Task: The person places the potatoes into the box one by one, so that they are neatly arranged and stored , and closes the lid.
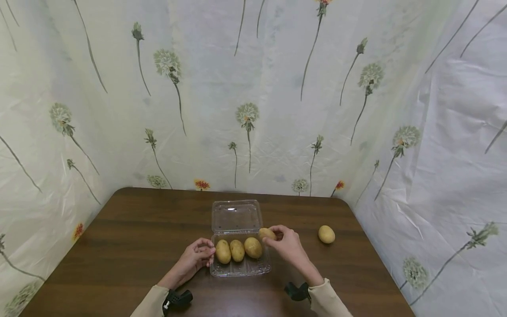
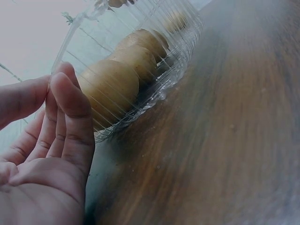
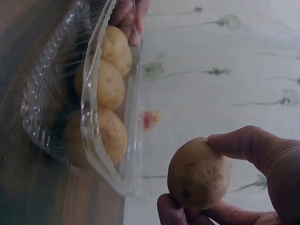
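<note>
A clear plastic clamshell box (image 1: 241,270) stands on the table with its lid (image 1: 236,216) laid back behind it. Inside, three potatoes sit side by side: a left one (image 1: 223,252), a middle one (image 1: 237,251) and a right one (image 1: 253,248). My left hand (image 1: 196,256) pinches the box's left rim between thumb and fingers, as the left wrist view shows. Above the box's right back corner, my right hand (image 1: 288,243) grips another potato (image 3: 199,173) between thumb and fingertips. In the right wrist view that potato is apart from the box.
One more potato (image 1: 326,234) lies on the dark wooden table (image 1: 158,220), right of the right hand. A pale curtain (image 1: 206,110) with dandelion prints hangs behind the table and along both sides. Each wrist carries a black strapped device (image 1: 178,300).
</note>
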Tool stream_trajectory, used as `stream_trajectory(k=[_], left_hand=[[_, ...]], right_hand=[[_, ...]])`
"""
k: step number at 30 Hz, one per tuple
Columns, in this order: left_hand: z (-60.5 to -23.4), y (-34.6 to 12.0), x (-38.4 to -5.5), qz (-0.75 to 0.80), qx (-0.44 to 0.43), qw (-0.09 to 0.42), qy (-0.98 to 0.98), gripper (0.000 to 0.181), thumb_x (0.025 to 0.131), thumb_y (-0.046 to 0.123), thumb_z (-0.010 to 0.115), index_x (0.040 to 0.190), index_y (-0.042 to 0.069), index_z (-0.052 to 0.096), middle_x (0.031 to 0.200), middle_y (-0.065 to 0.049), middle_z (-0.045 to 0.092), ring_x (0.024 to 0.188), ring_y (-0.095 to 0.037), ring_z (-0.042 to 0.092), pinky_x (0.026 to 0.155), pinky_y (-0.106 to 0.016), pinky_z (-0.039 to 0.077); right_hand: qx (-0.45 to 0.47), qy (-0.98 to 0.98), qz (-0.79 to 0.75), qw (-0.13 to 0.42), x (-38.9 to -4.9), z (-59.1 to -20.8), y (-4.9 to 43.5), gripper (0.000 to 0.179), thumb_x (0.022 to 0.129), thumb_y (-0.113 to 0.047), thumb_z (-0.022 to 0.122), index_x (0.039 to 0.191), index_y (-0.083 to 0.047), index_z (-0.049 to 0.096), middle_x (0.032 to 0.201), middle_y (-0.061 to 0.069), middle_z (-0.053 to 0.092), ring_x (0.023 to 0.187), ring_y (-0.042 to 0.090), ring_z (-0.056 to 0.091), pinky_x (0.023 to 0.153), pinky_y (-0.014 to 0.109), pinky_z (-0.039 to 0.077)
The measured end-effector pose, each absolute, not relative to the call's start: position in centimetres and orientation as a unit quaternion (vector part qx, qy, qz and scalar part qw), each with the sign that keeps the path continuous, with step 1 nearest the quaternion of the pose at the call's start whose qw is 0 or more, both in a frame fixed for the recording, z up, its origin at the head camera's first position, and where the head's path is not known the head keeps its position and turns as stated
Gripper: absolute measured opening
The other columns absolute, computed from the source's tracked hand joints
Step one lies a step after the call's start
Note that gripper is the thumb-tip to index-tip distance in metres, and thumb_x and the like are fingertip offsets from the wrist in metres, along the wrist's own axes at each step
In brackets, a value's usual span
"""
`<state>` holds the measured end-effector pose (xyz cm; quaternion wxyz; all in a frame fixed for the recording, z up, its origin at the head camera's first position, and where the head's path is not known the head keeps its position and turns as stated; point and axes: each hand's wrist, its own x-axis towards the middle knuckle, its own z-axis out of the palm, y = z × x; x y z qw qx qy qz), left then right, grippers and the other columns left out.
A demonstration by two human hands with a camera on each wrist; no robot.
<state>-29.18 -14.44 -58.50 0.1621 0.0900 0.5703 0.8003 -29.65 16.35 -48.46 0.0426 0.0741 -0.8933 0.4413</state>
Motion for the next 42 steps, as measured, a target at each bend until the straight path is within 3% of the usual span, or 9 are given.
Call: stream_trajectory(k=[24, 42], left_hand=[[-58.4, -14.5, -29.2, 0.805, 0.101, 0.161, 0.563, 0.016, 0.096, 0.008, 0.058, 0.107, 0.005, 0.046, 0.078, -0.001, 0.063, 0.067, -0.011, 0.058, 0.06, -0.023, 0.047], [-58.4, -14.6, -29.2, 0.801, 0.095, 0.156, 0.57, 0.018, 0.095, 0.009, 0.059, 0.107, 0.006, 0.046, 0.078, -0.001, 0.063, 0.067, -0.011, 0.058, 0.061, -0.023, 0.048]], right_hand=[[0.169, -0.891, 0.421, 0.0, -29.0, -47.8, 13.2, 0.038, 0.082, -0.028, 0.076, 0.11, -0.005, 0.065, 0.103, 0.009, 0.068, 0.085, 0.014, 0.065, 0.066, 0.023, 0.053], [0.212, -0.889, 0.406, -0.014, -28.4, -48.9, 11.4, 0.029, 0.078, -0.028, 0.076, 0.099, -0.01, 0.069, 0.091, 0.001, 0.067, 0.075, 0.007, 0.06, 0.064, 0.021, 0.05]])
